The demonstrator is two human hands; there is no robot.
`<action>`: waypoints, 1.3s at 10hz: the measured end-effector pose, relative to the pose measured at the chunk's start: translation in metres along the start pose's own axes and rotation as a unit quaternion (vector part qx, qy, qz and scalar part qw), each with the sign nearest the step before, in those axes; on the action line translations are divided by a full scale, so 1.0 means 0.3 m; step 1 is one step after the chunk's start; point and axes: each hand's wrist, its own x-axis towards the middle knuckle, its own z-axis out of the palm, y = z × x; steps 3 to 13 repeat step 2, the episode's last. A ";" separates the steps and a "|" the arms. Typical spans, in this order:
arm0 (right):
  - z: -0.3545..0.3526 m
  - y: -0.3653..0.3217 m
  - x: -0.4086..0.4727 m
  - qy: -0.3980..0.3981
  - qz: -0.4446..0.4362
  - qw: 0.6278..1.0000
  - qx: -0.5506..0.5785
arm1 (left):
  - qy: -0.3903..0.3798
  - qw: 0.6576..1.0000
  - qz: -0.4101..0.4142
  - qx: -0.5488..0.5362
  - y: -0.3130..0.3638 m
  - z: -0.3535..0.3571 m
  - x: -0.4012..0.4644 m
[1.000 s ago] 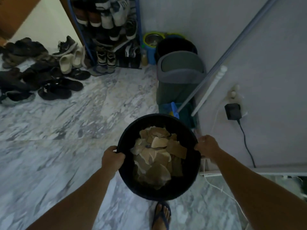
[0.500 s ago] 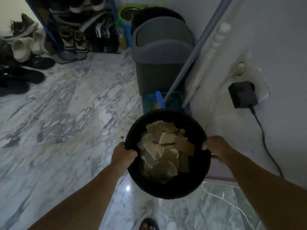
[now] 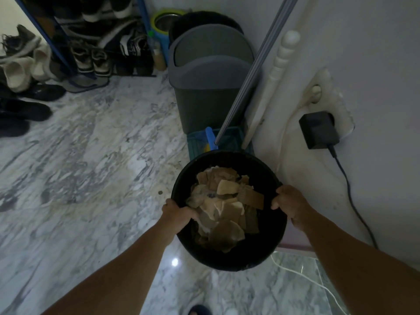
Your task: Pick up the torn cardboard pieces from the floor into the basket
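Note:
I hold a round black basket [image 3: 268, 251] in the air above the marble floor, low in the middle of the head view. Several torn brown cardboard pieces [image 3: 225, 208] lie piled inside it. My left hand [image 3: 179, 213] grips the basket's left rim. My right hand [image 3: 289, 202] grips the right rim. No loose cardboard shows on the floor.
A grey swing-lid bin [image 3: 211, 73] stands just ahead, with a teal crate [image 3: 195, 142] and a metal pole [image 3: 252, 71] against the white wall. A black plug adapter [image 3: 318, 129] and cable hang right. A shoe rack [image 3: 95, 44] and shoes fill the far left. Marble floor [image 3: 91, 169] spreads left.
I have walked forward with the basket: the grey bin and the wall are closer and larger. Both hands keep the same grip on the rim.

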 end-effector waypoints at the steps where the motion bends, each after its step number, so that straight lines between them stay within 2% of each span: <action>1: -0.014 0.011 -0.036 -0.019 0.004 1.000 -0.009 | -0.022 0.999 0.004 0.036 -0.005 -0.010 -0.054; 2: -0.031 0.005 -0.102 -0.003 -0.025 0.999 -0.034 | 0.025 0.998 0.026 0.058 0.022 -0.037 -0.127; 13: -0.031 0.005 -0.102 -0.003 -0.025 0.999 -0.034 | 0.025 0.998 0.026 0.058 0.022 -0.037 -0.127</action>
